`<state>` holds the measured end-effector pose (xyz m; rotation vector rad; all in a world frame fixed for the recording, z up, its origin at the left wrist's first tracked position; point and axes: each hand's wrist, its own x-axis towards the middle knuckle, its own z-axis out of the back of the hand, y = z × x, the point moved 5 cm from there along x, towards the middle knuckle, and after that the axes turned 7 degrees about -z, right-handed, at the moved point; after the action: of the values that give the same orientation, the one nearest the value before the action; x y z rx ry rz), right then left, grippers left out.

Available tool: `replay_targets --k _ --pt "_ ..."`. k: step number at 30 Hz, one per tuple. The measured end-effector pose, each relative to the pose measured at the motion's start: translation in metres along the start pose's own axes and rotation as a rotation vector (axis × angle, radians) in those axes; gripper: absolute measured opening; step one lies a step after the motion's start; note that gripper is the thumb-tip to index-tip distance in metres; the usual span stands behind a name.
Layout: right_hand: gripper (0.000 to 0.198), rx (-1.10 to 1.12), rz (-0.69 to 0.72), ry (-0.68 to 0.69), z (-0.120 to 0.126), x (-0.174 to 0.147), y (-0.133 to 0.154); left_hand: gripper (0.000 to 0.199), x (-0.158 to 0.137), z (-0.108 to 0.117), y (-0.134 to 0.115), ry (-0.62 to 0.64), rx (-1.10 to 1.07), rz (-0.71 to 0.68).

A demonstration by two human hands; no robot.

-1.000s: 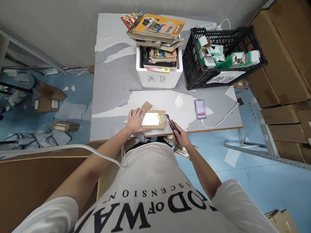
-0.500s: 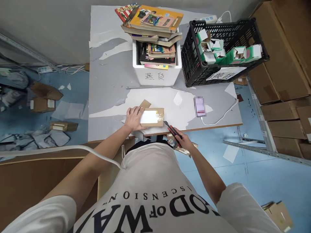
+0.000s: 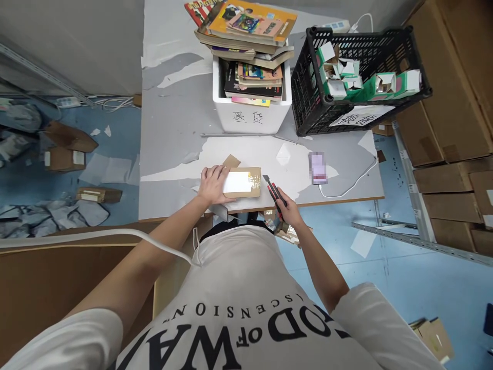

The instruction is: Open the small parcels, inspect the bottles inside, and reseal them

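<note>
Left hand (image 3: 213,184) clasps the box (image 3: 242,182) by its left end on the desk (image 3: 173,144). Right hand (image 3: 288,206) grips the cutter (image 3: 274,193), blade just beside the taped end.

Your carton (image 3: 242,182) is matt cardboard with glossy tape (image 3: 254,181); your cutter (image 3: 275,193) looks plastic with a metal blade (image 3: 266,178). The far-right crate (image 3: 318,118) is plastic, your shirt (image 3: 234,272) matt cloth.

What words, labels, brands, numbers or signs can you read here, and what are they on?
"退货": handwritten on white bin
"换货": paper sign on black crate
"ASCENSION", "OD OF WA" (outer letters incomplete): white shirt
Too small or blurred: book covers, carton label, phone screen.
</note>
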<state>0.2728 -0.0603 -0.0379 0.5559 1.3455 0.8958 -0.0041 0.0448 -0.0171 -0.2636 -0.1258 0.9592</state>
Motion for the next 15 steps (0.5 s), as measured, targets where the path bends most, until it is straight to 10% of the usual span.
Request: replay_targets --k 15 --pt "0.077 0.038 -0.049 0.221 0.0 0.0 0.004 0.109 0.0 0.001 -0.001 -0.003 -0.03 0.017"
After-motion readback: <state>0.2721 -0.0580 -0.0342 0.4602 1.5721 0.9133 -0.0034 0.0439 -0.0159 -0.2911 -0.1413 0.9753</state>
